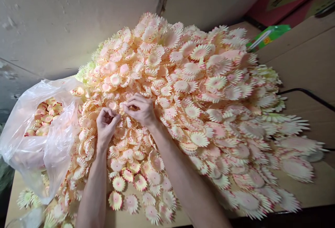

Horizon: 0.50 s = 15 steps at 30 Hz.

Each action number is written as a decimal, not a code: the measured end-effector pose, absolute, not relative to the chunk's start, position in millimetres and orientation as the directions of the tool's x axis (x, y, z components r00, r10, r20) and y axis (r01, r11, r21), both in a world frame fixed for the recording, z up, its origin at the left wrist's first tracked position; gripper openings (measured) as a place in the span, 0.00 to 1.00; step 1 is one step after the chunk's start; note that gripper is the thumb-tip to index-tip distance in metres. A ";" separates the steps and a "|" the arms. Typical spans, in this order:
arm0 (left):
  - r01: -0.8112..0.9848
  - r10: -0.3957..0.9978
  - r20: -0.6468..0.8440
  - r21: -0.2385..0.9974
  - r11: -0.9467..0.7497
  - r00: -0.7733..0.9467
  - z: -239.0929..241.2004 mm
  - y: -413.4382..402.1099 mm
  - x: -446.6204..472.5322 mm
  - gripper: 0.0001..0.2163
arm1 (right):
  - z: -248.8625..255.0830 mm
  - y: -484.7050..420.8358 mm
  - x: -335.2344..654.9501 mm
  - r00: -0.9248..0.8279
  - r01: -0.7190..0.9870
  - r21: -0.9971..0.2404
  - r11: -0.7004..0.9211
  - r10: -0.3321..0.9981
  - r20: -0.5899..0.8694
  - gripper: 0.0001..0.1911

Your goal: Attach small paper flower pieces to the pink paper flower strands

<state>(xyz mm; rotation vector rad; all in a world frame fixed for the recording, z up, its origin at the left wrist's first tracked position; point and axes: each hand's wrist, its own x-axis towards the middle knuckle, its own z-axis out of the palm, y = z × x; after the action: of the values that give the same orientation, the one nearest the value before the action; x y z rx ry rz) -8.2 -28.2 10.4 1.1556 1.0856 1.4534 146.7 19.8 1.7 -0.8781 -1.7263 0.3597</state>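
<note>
A big heap of artificial flower petal discs [181,86], cream to pale pink with toothed, pink-tipped rims, spreads under and around both hands. Over its left middle, my left hand [106,121] has its fingers curled, thumb and fingertips pressed together. Just to the right, my right hand [141,109] pinches with thumb and forefinger, close to the left fingertips. Whatever lies between the fingers of either hand is too small to make out against the discs. Below the hands, several loose discs [119,183] lie flat near the table's front edge.
A translucent plastic bag [60,144] at the left holds more, redder discs [47,118]. Behind the heap rises a pale wall [78,19]. On the right stand a cardboard box [300,57], a green packet [272,34] and a black cable [309,93].
</note>
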 end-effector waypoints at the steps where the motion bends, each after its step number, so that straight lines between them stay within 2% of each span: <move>1: -0.159 0.983 0.149 0.973 -0.165 -0.110 10.6 -28.0 -8.5 0.16 | 2.1 19.7 146.3 -0.115 0.390 -0.630 0.672 0.714 0.691 0.09; 4: -0.203 0.975 0.165 0.960 -0.193 -0.148 11.5 -27.2 -10.8 0.17 | 3.6 20.1 148.1 -0.083 0.434 -0.629 0.645 0.724 0.685 0.10; 9: -0.311 0.948 0.148 0.921 -0.236 -0.282 13.9 -24.3 -15.7 0.17 | 1.3 22.2 157.2 0.154 0.490 -0.689 0.534 0.725 0.672 0.12; 15: -0.242 0.947 0.169 0.941 -0.238 -0.274 18.0 -22.2 -11.0 0.18 | 0.5 19.4 155.1 0.161 0.164 -0.878 0.449 0.866 0.473 0.20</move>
<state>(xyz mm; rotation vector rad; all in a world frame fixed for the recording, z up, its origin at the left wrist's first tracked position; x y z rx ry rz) -11.0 -22.2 18.0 1.0150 1.0687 1.6673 155.1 19.4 0.5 -1.0159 -1.3393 0.6504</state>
